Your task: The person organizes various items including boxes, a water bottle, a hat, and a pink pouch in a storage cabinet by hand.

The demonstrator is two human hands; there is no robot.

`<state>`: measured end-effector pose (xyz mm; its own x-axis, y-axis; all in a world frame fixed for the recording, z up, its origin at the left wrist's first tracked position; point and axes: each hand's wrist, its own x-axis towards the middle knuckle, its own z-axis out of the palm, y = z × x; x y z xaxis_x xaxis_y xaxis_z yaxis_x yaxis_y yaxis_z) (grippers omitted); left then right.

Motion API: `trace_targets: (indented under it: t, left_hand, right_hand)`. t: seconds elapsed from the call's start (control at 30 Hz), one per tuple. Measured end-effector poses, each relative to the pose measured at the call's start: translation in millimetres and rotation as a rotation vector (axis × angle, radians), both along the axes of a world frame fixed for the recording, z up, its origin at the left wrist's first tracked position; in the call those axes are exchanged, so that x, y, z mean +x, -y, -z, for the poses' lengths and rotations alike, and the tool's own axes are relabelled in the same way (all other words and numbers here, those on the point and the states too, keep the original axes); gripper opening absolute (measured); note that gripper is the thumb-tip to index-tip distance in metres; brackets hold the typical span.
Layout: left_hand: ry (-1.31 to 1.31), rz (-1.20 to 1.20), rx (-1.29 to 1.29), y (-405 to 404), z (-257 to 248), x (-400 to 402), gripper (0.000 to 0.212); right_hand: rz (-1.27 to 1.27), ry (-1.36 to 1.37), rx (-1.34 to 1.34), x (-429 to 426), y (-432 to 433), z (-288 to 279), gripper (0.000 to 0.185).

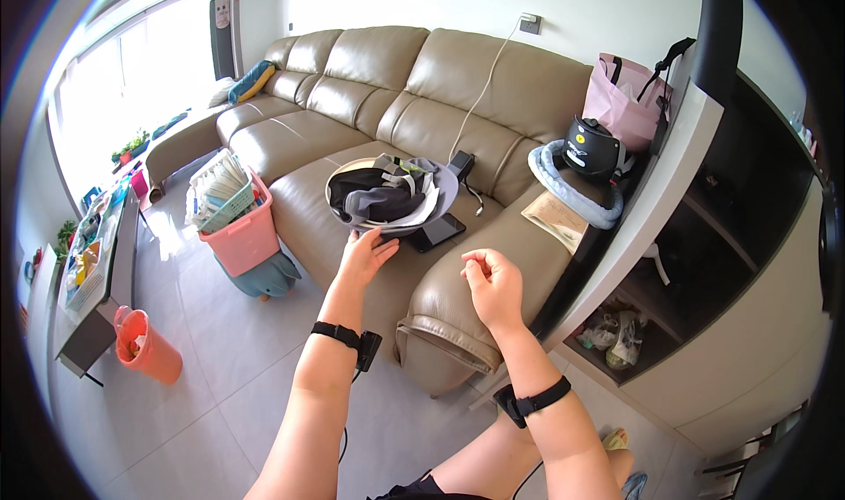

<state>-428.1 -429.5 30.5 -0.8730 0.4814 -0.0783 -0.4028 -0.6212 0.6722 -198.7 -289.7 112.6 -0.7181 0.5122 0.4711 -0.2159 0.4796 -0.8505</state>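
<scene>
My left hand (364, 259) is at the near rim of a grey basin (447, 190), palm up and fingers apart. Its fingertips meet the rim or lie just under it; I cannot tell which. Black, grey and white clothes (386, 193) fill the basin, which is over the seat of a brown leather sofa (310, 199). A dark tablet or phone (437, 232) lies on the seat, partly beneath the basin. Above the sofa's armrest (455, 295) hovers my right hand (495, 285), fingers curled in with nothing visible in them.
Left of the sofa, a pink bin (241, 242) bears a green basket (228, 206) on a blue animal-shaped stool (261, 277). An orange wastebasket (148, 348) stands on the floor. A paper bag (554, 219), black helmet (591, 145) and pink bag (624, 100) are beside the shelf unit (667, 176).
</scene>
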Motion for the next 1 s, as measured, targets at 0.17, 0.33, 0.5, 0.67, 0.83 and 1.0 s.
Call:
trace_targets:
  t: [0.17, 0.33, 0.5, 0.67, 0.83, 1.0]
  left_hand:
    - [0.051, -0.091, -0.033, 16.6, -20.3, 27.2, 0.049]
    - [0.036, -0.161, -0.052, 35.3, -51.4, 88.1, 0.084]
    - [-0.097, -0.326, -0.057, 44.8, -81.9, 161.6, 0.065]
    - [-0.385, -0.226, 0.060, -11.3, -112.4, 260.3, 0.027]
    - [-0.619, 0.238, 0.126, -110.5, -140.0, 362.1, 0.027]
    - [-0.474, 0.593, 0.014, -231.4, -137.3, 402.8, 0.025]
  right_hand:
    - [0.028, 0.028, 0.087, -5.1, 3.1, 1.3, 0.012]
    - [0.042, 0.089, 0.611, 0.2, 5.0, -6.5, 0.023]
    - [-0.108, 0.284, 0.980, 36.1, 23.7, -7.1, 0.037]
    - [-0.522, 0.152, 1.000, 121.8, 0.6, -15.2, 0.040]
    - [-0.700, 0.382, 0.360, 211.1, -86.3, -23.7, 0.026]
    - [-0.132, 0.244, -0.010, 266.4, -201.3, -0.5, 0.006]
